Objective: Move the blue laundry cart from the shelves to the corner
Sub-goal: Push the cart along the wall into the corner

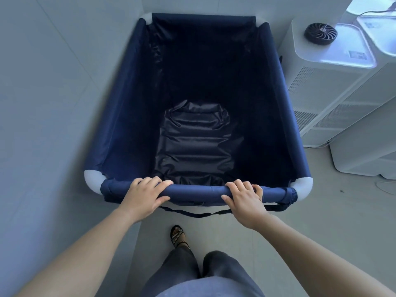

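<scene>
The blue laundry cart (120,116) fills the middle of the view, a deep navy fabric bin on a frame with white corner joints. It looks empty, with only wrinkled dark lining at the bottom. Its far end sits close to where two pale walls meet, and its left side runs along the left wall. My left hand (145,195) grips the near top rail left of centre. My right hand (244,199) grips the same rail right of centre. A dark strap hangs below the rail.
A white floor-standing appliance (334,86) with a black round fan on top stands just right of the cart, a second white unit (364,155) nearer. A pale wall (42,103) runs along the left. My sandalled foot (177,235) stands on grey floor behind the cart.
</scene>
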Available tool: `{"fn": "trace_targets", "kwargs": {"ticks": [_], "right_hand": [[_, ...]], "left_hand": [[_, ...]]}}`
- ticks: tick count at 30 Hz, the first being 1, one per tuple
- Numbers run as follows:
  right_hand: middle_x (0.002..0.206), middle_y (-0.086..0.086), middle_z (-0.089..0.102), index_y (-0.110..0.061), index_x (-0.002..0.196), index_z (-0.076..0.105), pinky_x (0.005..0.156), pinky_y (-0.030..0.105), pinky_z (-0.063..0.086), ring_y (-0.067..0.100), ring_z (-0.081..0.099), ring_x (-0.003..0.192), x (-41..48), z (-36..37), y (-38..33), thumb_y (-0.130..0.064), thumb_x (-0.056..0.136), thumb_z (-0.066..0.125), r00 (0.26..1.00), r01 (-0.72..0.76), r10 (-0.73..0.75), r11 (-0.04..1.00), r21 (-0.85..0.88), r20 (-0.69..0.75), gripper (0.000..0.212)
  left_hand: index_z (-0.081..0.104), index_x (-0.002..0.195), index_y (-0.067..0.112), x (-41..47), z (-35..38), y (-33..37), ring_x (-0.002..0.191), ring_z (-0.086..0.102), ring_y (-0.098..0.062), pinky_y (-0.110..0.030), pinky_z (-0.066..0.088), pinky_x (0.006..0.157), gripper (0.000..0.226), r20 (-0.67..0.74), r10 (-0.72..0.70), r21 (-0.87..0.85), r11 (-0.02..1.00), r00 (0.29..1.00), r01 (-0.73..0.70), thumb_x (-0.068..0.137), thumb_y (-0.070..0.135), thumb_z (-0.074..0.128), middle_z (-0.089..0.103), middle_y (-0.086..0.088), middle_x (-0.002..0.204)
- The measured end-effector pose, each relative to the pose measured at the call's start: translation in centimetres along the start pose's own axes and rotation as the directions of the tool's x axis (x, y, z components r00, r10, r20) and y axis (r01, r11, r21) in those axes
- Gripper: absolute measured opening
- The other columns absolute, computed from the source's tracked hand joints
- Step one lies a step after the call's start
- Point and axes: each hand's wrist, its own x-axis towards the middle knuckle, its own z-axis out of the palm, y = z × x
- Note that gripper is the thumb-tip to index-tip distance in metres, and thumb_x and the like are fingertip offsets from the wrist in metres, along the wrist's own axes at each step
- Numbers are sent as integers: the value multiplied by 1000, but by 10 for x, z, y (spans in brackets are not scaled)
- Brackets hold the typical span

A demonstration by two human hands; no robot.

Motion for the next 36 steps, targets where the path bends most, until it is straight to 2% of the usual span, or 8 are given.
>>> {"fn": "trace_targets", "kwargs": {"ticks": [4,7,10,13,16,21,32,36], "right_hand": [[115,-8,49,-27,123,43,98,38,21,19,44,108,0,-2,-2,-51,96,25,1000,-18,18,1000,-4,0,41],[117,-8,48,-27,124,42,99,38,20,19,43,109,0,-5,-2,-50,96,25,999,-18,18,1000,5,31,40],[121,-8,47,-27,129,39,102,38,20,18,41,113,2,-9,0,-48,97,26,997,-1,-1,1000,23,73,40],[124,-8,46,-28,133,36,103,35,20,17,40,116,0,-17,6,-43,99,28,992,33,-39,998,48,119,38],[125,-9,48,-30,134,34,103,35,20,17,41,116,-6,-23,16,-43,99,26,994,51,-52,999,13,98,38],[129,-6,43,-29,134,34,108,49,18,20,36,121,-17,-23,25,-48,98,26,994,-41,45,998,-43,95,42],[118,-4,48,-28,126,44,104,42,20,21,41,114,-9,-20,24,-53,95,24,988,-138,135,990,39,80,44],[116,-7,47,-30,125,43,103,41,21,19,42,111,-9,-15,24,-55,94,24,989,-144,144,989,22,22,44]], "left_hand": [[61,115,28,3,0,-3,74,63,-18,-33,49,70,42,50,-4,-21,1000,999,6,78,46,71,65,9,88],[57,122,30,3,-1,0,85,62,-19,-36,47,80,42,88,-41,-60,997,995,46,83,47,64,65,8,97],[42,133,36,5,-3,1,104,54,-17,-34,36,95,45,158,-80,-79,992,984,93,91,51,47,57,11,114],[36,136,38,3,-8,5,114,48,-14,-32,30,101,44,186,-114,-108,985,976,135,95,50,40,51,12,121],[41,136,33,-2,-14,10,118,47,-15,-31,32,102,41,146,-163,-147,972,976,185,97,44,40,51,10,127],[38,141,31,-11,-26,9,124,43,-18,-37,38,100,46,204,-201,-71,973,958,219,96,42,43,45,5,135],[29,143,38,1,-28,-16,124,44,-20,-41,42,97,45,390,-162,-39,981,906,192,98,43,35,49,4,134],[28,141,40,2,-15,-18,120,46,-21,-40,33,100,43,396,-180,13,982,900,190,98,49,29,51,3,129]]}}
